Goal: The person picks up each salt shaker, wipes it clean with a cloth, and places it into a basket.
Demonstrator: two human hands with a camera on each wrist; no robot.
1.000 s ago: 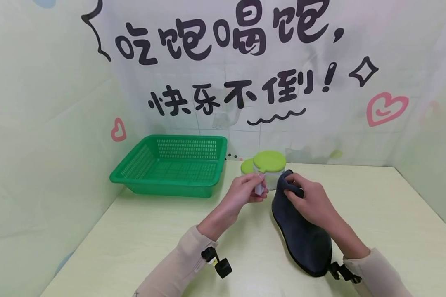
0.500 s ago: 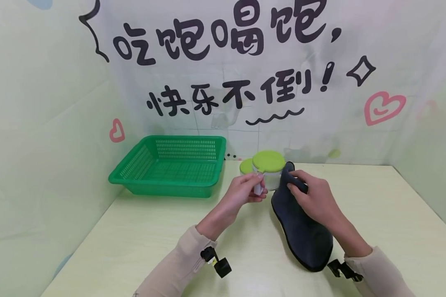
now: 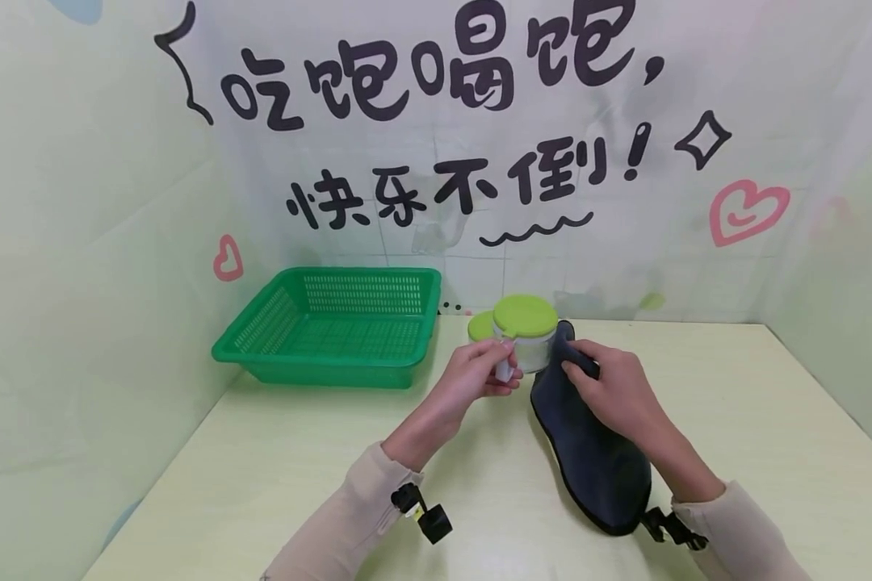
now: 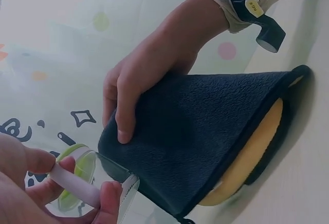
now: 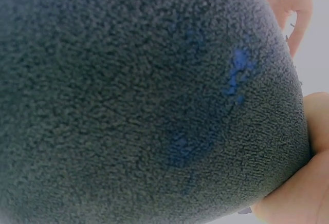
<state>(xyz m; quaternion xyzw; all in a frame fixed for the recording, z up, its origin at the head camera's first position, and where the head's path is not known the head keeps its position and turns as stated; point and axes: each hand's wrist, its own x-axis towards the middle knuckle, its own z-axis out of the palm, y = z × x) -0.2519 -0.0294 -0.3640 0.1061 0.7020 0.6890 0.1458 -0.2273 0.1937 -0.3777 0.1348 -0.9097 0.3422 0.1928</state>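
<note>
My left hand (image 3: pixel 483 367) grips the white handle (image 4: pixel 77 185) of a clear seasoning jar (image 3: pixel 534 355) with a green lid (image 3: pixel 526 315). On the jar's right, my right hand (image 3: pixel 614 387) pinches the upper end of a dark blue-grey plush cloth (image 3: pixel 589 456) with black edging. That upper end lies right at the jar's side and overlaps it in the left wrist view. The cloth hangs down toward the table, and its yellow underside (image 4: pixel 252 157) shows in the left wrist view. Cloth (image 5: pixel 144 100) fills most of the right wrist view, hiding the jar there.
Behind the held jar stands a second green-lidded jar (image 3: pixel 481 325), mostly hidden. A green plastic basket (image 3: pixel 334 375) sits at the back left of the pale table (image 3: pixel 320 476). A printed backdrop (image 3: pixel 625 242) rises behind the table.
My right hand has shifted slightly right, and the cloth's upper end has risen a little and swung closer against the jar's side. My left hand and the jar have stayed nearly still.
</note>
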